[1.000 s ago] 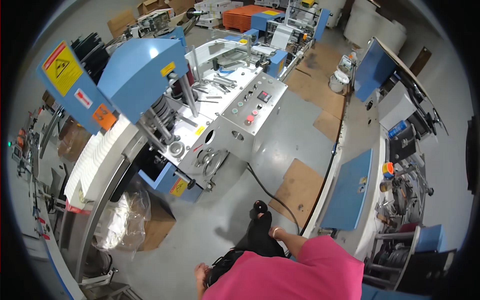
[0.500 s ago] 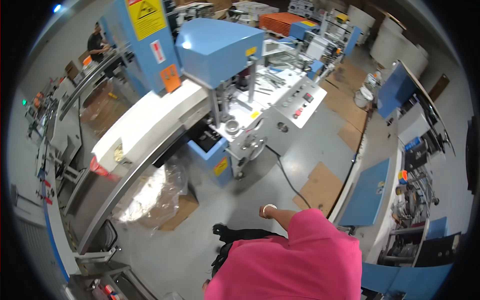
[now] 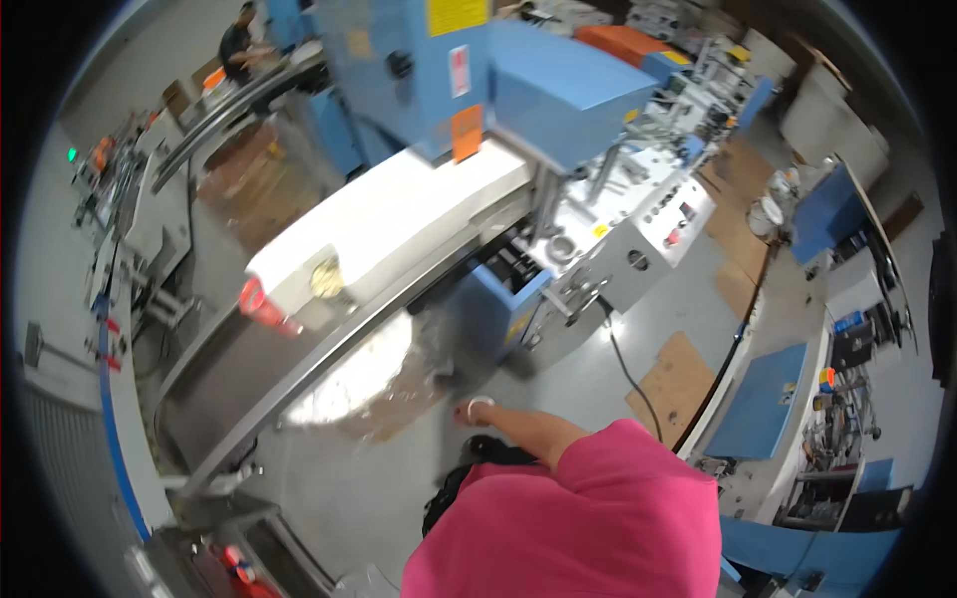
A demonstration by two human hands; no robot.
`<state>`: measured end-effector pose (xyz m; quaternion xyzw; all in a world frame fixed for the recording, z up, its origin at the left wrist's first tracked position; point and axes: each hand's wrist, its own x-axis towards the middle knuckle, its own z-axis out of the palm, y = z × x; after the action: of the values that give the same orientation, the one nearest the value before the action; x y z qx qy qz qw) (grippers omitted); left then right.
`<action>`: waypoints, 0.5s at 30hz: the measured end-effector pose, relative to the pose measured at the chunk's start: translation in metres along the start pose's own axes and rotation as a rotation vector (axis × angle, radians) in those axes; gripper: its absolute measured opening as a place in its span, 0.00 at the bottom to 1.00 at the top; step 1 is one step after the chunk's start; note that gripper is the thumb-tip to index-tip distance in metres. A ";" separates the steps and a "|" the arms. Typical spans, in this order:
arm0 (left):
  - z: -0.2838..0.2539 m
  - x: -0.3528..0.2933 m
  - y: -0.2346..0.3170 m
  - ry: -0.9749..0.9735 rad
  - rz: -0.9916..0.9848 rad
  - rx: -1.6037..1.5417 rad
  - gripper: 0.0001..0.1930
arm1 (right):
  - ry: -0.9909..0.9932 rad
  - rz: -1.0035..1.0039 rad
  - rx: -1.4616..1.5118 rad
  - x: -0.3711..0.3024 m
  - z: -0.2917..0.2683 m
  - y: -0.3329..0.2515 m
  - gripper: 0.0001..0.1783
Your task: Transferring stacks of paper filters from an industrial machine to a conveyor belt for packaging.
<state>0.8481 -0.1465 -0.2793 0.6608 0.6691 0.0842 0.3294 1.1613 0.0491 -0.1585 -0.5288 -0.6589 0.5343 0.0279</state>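
My right hand (image 3: 467, 411), with a pale bracelet (image 3: 480, 405) at the wrist, hangs in front of my body above the floor. It is small and smeared here, so its fingers cannot be made out, and nothing is seen held in it. Closest to it are a blue open-topped box (image 3: 488, 314) on the machine's side and clear plastic sheeting (image 3: 384, 389) on the floor. Beyond stands the large blue machine (image 3: 563, 95) with a long white cover (image 3: 384, 214). A red handle-like piece (image 3: 264, 304) sits at the cover's near end. My left hand is out of view.
A metal-edged conveyor (image 3: 239, 374) runs along the left. The control panel (image 3: 673, 214) slopes at the machine's right. A dark cable (image 3: 623, 364) crosses the floor beside cardboard (image 3: 673, 379). A long bench (image 3: 763, 399) lines the right. Another person (image 3: 239, 50) stands far left.
The view has turned left, so the machine and conveyor now lie further right in the picture. My right arm has swung forward and left across my front. My left hand has left the view.
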 end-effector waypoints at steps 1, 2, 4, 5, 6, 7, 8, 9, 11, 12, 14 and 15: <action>-0.019 0.012 0.015 -0.068 0.073 0.023 0.10 | -0.057 0.255 0.160 0.055 0.031 0.115 0.10; -0.027 -0.010 0.003 -0.059 0.018 0.015 0.10 | -0.078 0.069 -0.096 0.064 0.036 0.110 0.07; -0.041 -0.046 -0.014 -0.033 -0.079 -0.015 0.10 | -0.083 0.310 0.163 0.050 0.039 0.109 0.07; -0.049 -0.065 -0.023 -0.022 -0.124 -0.027 0.10 | -0.142 0.291 0.142 0.042 0.051 0.113 0.07; -0.056 -0.076 -0.032 -0.016 -0.159 -0.042 0.10 | -0.211 0.249 -0.167 0.032 0.051 0.106 0.06; -0.067 -0.088 -0.041 -0.001 -0.194 -0.054 0.10 | -0.269 0.181 -0.476 0.025 0.048 0.092 0.06; -0.077 -0.098 -0.055 0.003 -0.235 -0.061 0.10 | -0.322 0.098 -0.774 0.024 0.054 0.083 0.07; -0.083 -0.100 -0.071 0.085 -0.381 -0.396 0.10 | -0.361 0.045 -0.872 0.016 0.059 0.068 0.08; -0.115 -0.081 -0.095 0.089 -0.500 -0.733 0.10 | -0.314 0.385 -0.552 0.009 0.088 0.109 0.12; -0.139 -0.076 -0.104 0.046 -0.526 -0.747 0.11 | -0.367 0.284 -0.597 0.006 0.098 0.103 0.13; -0.207 -0.053 -0.068 0.112 -0.850 -1.071 0.18 | -0.289 0.372 -0.426 -0.002 0.125 0.119 0.14; -0.229 -0.044 -0.065 0.086 -0.839 -1.073 0.19 | -0.329 0.331 -0.408 -0.001 0.132 0.120 0.16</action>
<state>0.6644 -0.1212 -0.1245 0.0864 0.7468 0.2956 0.5895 1.1617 -0.0565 -0.3023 -0.5300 -0.6530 0.4668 -0.2733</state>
